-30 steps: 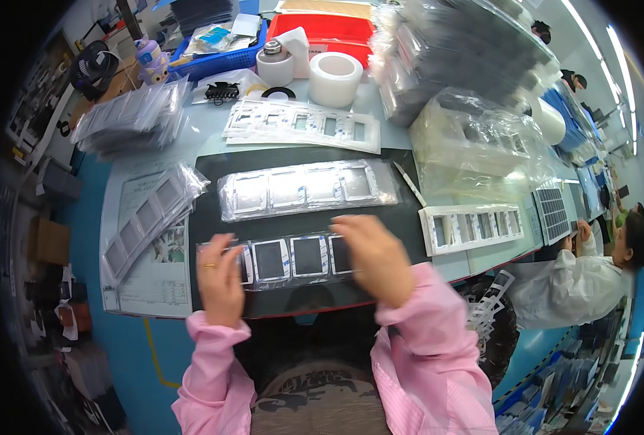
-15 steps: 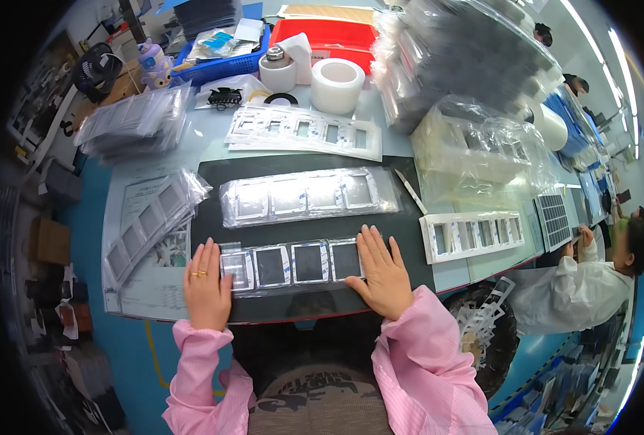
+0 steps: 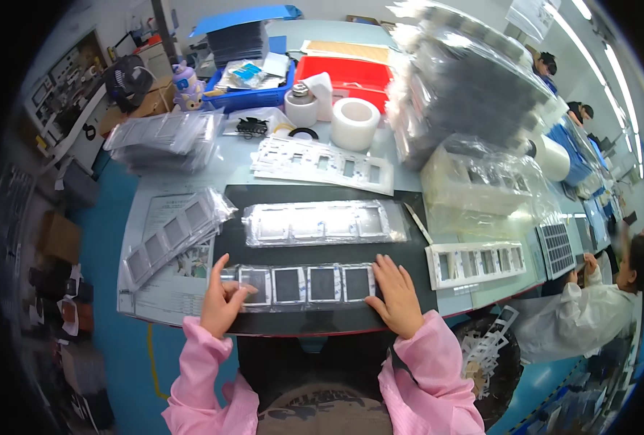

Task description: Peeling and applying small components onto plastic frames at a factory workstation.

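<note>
A clear-filmed strip of square white-edged frames with dark windows (image 3: 306, 285) lies on the black mat, between my two hands. At its left end is my left hand (image 3: 221, 303); one finger points up while the thumb and another finger draw together over the strip's corner. Whether film is caught between them is too small to tell. My right hand (image 3: 397, 296) lies flat at the strip's right end, fingers stretched out, thumb beside the last frame. Just beyond lies a shiny film-wrapped stack of similar strips (image 3: 322, 222).
A thin knife-like tool (image 3: 418, 223) lies right of the stack. White frame strips (image 3: 476, 266) and a clear bag (image 3: 481, 174) sit at right, filmed strips (image 3: 173, 239) at left. Tape rolls (image 3: 354, 123) and a red bin (image 3: 343, 76) stand behind. A person (image 3: 590, 304) sits at right.
The view has shifted, so the table appears lower and farther right. My left hand has gone from lying flat to bent fingers at the strip's corner. My right hand stays flat.
</note>
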